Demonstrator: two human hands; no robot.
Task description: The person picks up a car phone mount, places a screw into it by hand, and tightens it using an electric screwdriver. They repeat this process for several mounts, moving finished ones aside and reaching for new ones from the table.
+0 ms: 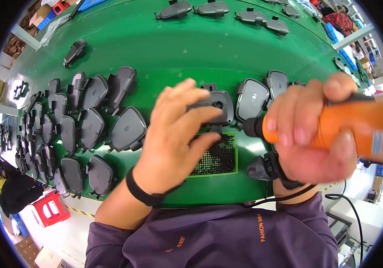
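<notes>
My left hand (169, 134) hovers with its fingers apart over a black phone holder (222, 115), which lies back side up. I cannot tell if the fingertips touch it; they hide its left part. In my right hand (305, 125) is an orange power screwdriver (361, 123), held level, its black nose (253, 127) pointing left towards the phone holder. The right hand is slightly blurred. Below the phone holder sits a green gridded tray (236, 156) with many tiny dark pieces in it. A black rounded part (258, 169) lies right of the tray.
Rows of black phone holders (92, 128) cover the left of the green table (169, 49). Two more (252, 99) lie beyond the screwdriver, others (213, 9) along the far side. A black cord (354, 207) hangs at the right. A red stool (50, 210) stands lower left.
</notes>
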